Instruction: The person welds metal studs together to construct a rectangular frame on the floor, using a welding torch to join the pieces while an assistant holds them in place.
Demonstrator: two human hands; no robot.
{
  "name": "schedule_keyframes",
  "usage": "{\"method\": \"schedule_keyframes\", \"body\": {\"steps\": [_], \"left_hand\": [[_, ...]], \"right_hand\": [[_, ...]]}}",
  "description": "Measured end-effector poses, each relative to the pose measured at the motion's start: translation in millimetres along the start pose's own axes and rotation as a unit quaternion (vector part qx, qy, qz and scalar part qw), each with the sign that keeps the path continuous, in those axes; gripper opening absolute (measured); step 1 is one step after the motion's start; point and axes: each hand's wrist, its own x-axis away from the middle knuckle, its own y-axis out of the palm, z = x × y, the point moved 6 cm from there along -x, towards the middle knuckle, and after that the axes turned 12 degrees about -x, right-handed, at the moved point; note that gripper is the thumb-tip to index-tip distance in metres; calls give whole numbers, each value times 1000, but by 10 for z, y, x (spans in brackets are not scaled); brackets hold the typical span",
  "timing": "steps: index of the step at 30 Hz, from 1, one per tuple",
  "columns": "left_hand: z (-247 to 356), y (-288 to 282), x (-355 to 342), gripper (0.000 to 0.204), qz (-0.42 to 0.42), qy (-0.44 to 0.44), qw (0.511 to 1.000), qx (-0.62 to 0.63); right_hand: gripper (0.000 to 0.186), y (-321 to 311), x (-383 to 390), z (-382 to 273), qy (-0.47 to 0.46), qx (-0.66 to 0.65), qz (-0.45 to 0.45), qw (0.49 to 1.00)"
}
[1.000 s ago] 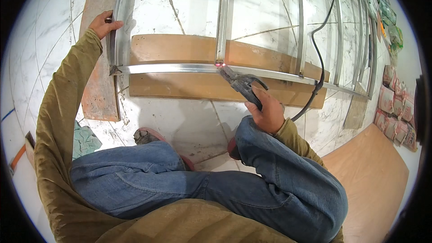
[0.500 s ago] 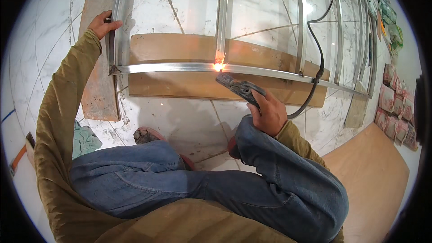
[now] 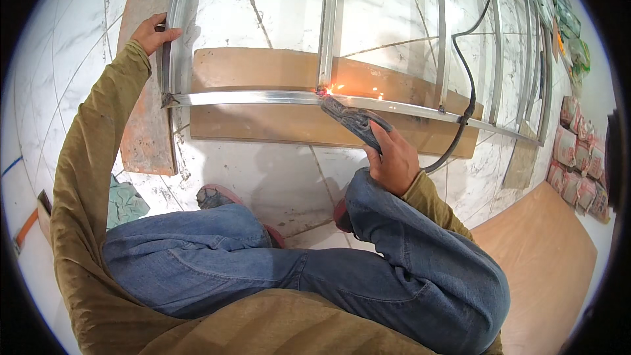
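Note:
A silvery metal frame [image 3: 243, 98] of square tubes lies across the floor in front of me. At its left end, my left hand [image 3: 155, 34] is closed around the side tube [image 3: 172, 69], thumb on top. My right hand [image 3: 394, 163] grips a dark welding electrode holder [image 3: 355, 120] with a black cable [image 3: 468, 92] trailing from it. The holder's tip sits at the joint where an upright tube [image 3: 328, 33] meets the near tube. The joint glows red and a few orange sparks scatter to its right. Any rod in the holder is hidden.
A brown board [image 3: 263, 125] lies under the near tube, and a stained plank [image 3: 146, 131] under the left end. At the right are a plywood sheet [image 3: 539, 256] and several stacked packs [image 3: 578, 151]. A green cloth [image 3: 126, 202] lies by my left knee.
The bright glare at the joint has shrunk to a small red glow, with sparks now flying rightward. The holder's tip has shifted slightly right and up. My left hand keeps its grip.

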Motion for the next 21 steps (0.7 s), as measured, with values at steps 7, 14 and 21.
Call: {"method": "schedule_keyframes", "body": {"steps": [7, 14, 21], "left_hand": [[-543, -39, -118, 85, -24, 11, 999, 38], [58, -94, 69, 96, 25, -15, 999, -28], [183, -39, 198, 88, 77, -78, 994, -15]], "right_hand": [[49, 14, -72, -32, 60, 11, -39, 997], [46, -8, -52, 6, 48, 28, -10, 998], [39, 104, -27, 87, 5, 69, -23, 997]]}}
